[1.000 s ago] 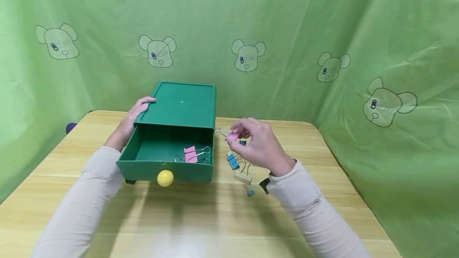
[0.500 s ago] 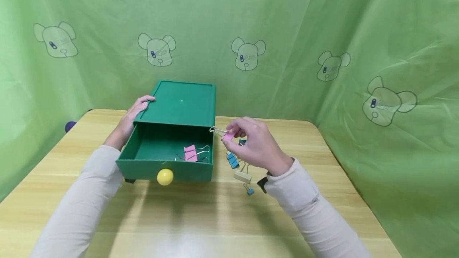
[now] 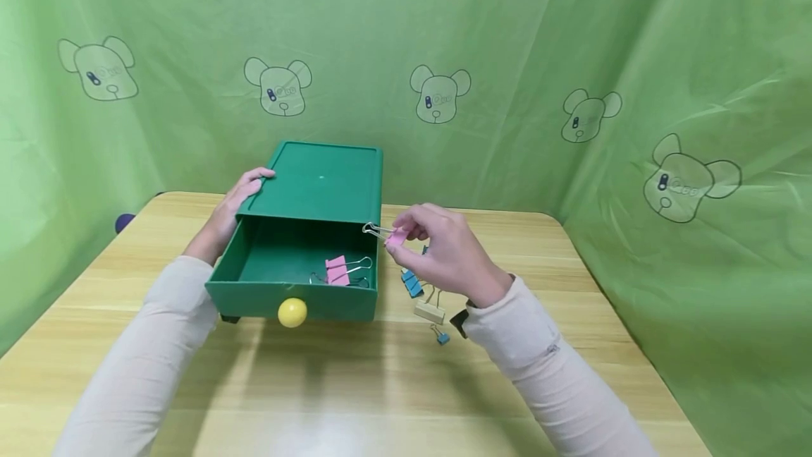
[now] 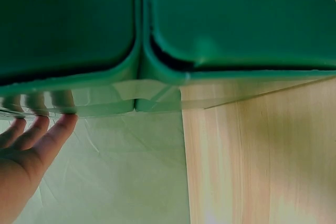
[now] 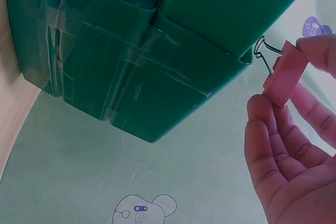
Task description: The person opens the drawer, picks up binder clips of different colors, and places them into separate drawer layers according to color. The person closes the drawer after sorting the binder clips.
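Observation:
My right hand [image 3: 447, 245] pinches a pink binder clip [image 3: 397, 237] by its body, just right of the green drawer box [image 3: 317, 182]. The clip's wire handles point left, over the right edge of the pulled-out drawer [image 3: 254, 302]. In the right wrist view the same pink clip [image 5: 287, 74] sits between thumb and fingertips. My left hand [image 3: 231, 214] rests against the box's left side, its fingers extended; the left wrist view shows fingertips [image 4: 65, 121] touching that side. Inside the drawer lies another pink binder clip [image 3: 337, 271], with dark wire handles partly hidden by the drawer front.
Right of the box, several binder clips lie on the wooden table [image 3: 317, 400]: a blue striped one [image 3: 412, 283], a cream one [image 3: 429, 312] and a small blue one [image 3: 442, 338]. A yellow knob [image 3: 292, 312] juts from the drawer front. Green curtains [image 3: 507, 20] surround the table.
My right hand has moved left with the pink binder clip, from beside the box until the wire handles reach over the drawer's right edge. My left hand has stayed on the box.

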The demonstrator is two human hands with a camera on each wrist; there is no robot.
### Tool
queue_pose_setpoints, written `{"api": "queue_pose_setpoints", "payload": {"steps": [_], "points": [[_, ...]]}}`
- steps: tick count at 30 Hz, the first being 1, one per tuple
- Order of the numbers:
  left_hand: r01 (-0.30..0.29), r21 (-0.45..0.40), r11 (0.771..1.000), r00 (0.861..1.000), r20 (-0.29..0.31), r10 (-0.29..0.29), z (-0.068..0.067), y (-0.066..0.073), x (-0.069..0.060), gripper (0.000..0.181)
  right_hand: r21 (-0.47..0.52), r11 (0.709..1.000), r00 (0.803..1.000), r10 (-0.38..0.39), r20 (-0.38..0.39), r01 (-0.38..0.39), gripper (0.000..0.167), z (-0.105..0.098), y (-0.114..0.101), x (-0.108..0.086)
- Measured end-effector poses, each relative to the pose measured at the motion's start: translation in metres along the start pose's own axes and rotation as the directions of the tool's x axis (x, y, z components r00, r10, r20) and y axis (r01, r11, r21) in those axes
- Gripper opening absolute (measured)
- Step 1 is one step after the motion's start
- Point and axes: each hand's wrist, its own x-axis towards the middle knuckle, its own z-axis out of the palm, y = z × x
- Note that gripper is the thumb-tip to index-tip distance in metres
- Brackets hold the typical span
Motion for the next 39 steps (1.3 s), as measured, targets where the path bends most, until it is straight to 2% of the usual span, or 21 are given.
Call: {"api": "queue_pose_setpoints", "payload": {"steps": [20,39], "points": [[0.002,-0.03,1.0,1.0,0.006,-0.001,0.003,0.0,-0.001,0.038,-0.005,1.0,0.999,0.024,0.038,-0.024,0.017,0.006,-0.006,0.007],[-0.013,-0.022,1.0,1.0,0.005,0.013,0.003,0.001,0.0,0.038,-0.025,0.999,0.999,-0.034,0.04,0.035,0.013,0.012,-0.01,0.015]]}}
